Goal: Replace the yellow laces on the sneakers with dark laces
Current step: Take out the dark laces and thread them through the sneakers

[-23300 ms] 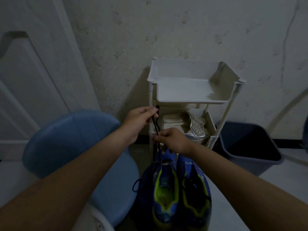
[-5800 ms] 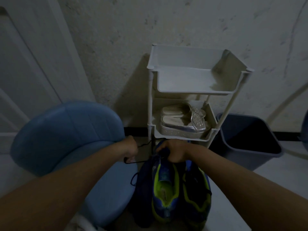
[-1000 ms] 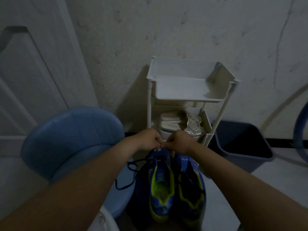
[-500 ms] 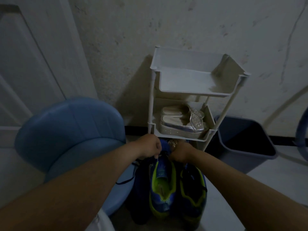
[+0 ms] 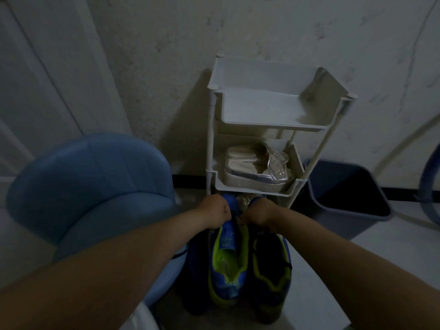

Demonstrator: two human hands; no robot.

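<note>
With left hand (image 5: 214, 214) and right hand (image 5: 260, 214) pinching the lace (image 5: 235, 217) at the twelve o'clock end of the sneaker (image 5: 228, 258), we risk dragging it out by uneven pulls.

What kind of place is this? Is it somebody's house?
Probably a corner of a home, near a door: a white shoe rack holds silver sandals, with a blue chair and a dark bin beside it.
</note>
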